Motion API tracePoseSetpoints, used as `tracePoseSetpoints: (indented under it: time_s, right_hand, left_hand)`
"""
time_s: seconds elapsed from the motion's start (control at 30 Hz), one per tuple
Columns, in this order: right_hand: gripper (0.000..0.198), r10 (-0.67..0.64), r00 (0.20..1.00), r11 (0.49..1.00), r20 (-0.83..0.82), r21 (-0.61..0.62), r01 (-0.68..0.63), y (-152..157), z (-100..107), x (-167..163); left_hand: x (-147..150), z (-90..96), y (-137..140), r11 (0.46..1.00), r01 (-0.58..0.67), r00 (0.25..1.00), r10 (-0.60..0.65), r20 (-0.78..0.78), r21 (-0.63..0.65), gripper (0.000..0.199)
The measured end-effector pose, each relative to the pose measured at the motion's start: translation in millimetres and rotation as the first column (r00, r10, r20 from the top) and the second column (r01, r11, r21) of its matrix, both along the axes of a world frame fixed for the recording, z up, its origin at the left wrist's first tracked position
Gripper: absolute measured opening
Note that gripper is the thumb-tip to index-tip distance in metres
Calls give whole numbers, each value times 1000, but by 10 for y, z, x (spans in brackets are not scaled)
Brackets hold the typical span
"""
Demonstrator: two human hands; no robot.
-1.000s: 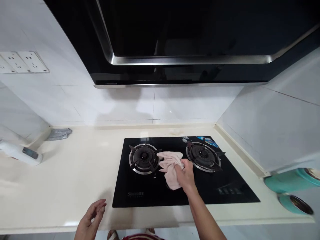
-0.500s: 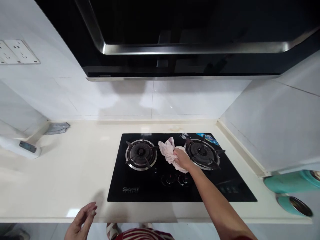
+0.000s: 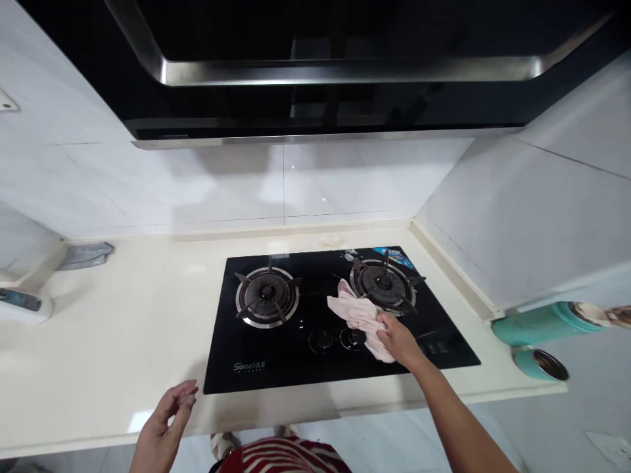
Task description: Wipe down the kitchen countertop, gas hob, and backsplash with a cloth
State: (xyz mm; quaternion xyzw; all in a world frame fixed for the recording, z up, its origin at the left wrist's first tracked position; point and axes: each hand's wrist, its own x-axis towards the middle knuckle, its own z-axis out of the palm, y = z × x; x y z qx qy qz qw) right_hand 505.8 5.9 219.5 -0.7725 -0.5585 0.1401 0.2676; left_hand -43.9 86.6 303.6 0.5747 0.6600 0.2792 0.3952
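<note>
My right hand (image 3: 400, 341) is gripping a pale-pink cloth (image 3: 362, 315) over the black glass hob (image 3: 296, 360), right of centre; left hand (image 3: 165, 424) loosely open, lower left. Tall teal cylinder (image 3: 535, 326) and short teal cup (image 3: 526, 363) far right, contents unclear.

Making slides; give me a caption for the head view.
Right hand gripping a pink cloth over a black hob, left hand empty.

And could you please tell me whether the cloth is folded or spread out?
Neither: the cloth is bunched, with creases gathering toward the right hand and loose ends splayed over the hob.
</note>
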Motion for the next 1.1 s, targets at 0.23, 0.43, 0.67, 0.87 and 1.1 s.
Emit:
tracePoseSetpoints:
  time_s: [0.23,0.43,0.67,0.87,1.1]
  right_hand:
    - [16,-3,985,998,170,58,-7,-632,-58,-538]
    - [27,101,995,993,-5,-65,-101,-599,200,-1472]
    - [20,-181,856,978,-484,1,207,-520,263,-1845]
    - [51,-335,825,893,-455,127,432,-322,582,-1465]
    - [44,-356,932,934,70,-15,358,-186,24,-1578]
  left_hand:
    - [-110,-232,73,1000,11,999,-10,33,-14,69]
    - [72,-357,298,993,116,991,-118,70,37,67]
    - [-103,-601,702,950,229,970,-206,-126,211,49]
    - [-148,-956,1013,750,360,914,-164,-371,555,38]
    - [-43,-1199,1032,680,398,849,-17,-528,616,34]
